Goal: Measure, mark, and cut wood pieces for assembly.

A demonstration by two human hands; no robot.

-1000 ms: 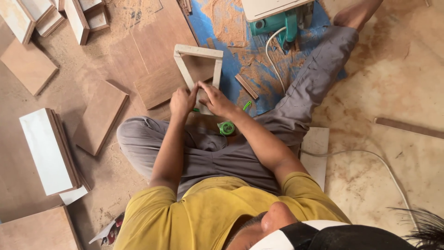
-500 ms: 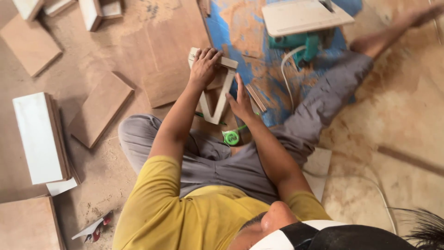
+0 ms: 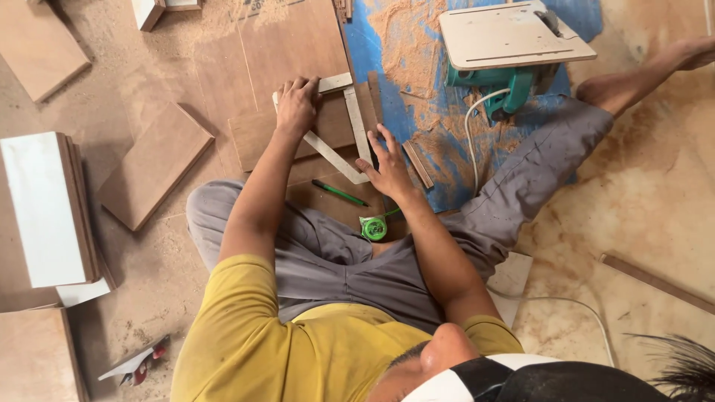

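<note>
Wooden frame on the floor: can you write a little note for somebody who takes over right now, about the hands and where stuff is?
Left hand: on the frame's top corner, fingers curled over it.
Right hand: fingers spread open, pressing the frame's lower corner.
Things: the frame lies flat on a brown board beside the blue sheet. A green pencil and a green tape measure lie near the lap. The saw sits upside down, untouched.
Done: the frame's pale strips meet at the corners.
Left: whether the corners are fixed cannot be seen.
</note>
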